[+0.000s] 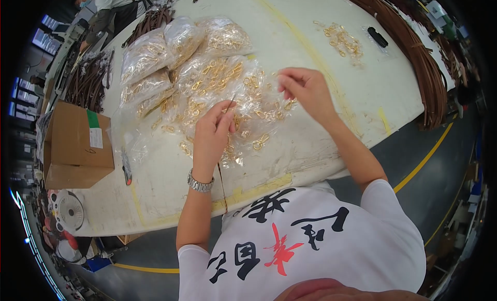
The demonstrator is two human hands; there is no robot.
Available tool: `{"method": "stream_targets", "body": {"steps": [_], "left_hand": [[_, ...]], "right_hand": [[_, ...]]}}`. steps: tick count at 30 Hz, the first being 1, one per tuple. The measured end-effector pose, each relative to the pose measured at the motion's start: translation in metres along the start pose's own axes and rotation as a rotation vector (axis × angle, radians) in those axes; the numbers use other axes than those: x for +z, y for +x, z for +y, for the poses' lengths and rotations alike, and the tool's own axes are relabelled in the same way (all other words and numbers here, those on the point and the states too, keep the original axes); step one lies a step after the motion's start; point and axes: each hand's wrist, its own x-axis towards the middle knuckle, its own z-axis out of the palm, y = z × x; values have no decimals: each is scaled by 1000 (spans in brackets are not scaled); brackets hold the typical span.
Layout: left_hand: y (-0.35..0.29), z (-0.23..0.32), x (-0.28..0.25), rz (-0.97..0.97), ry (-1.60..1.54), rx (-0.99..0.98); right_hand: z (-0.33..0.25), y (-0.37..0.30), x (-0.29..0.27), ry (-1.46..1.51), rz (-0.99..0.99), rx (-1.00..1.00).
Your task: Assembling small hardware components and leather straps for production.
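Note:
My left hand (211,129) pinches a thin dark strap (221,184) near its end. The tip sticks up past the fingers, and the rest hangs below the hand over the table's near edge. To the right, my right hand (309,91) is raised with thumb and forefinger closed together. Whether anything small sits between them is hidden. Beneath and beyond both hands spreads an opened clear plastic bag with loose gold snap hooks (217,76). One loose gold hook (260,142) lies on the near side of this heap.
Full clear bags of gold hardware (145,55) are piled at the back left. A cardboard box (80,140), a cutter knife (126,169) and a small fan (68,210) stand or lie at left. Brown straps (414,52) line the right edge. Someone works at far left.

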Motion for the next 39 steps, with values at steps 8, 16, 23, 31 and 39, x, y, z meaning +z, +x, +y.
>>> {"method": "stream_targets", "body": {"steps": [8,16,23,31,39], "left_hand": [[13,-6,-20,112,-209,-66],[6,-22,4,41,-176,60],[-7,-7,7,93,-187,100],[8,19,10,-73,-46,404],[13,5,16,86,-127,155]], "right_hand": [[17,2,-51,-1057,-77,-380],[39,0,-42,-1140,-382,-614],[10,-8,-51,-658,-337,-159],[-7,5,14,287,-821,362],[11,6,25,199,-647,369]]}}
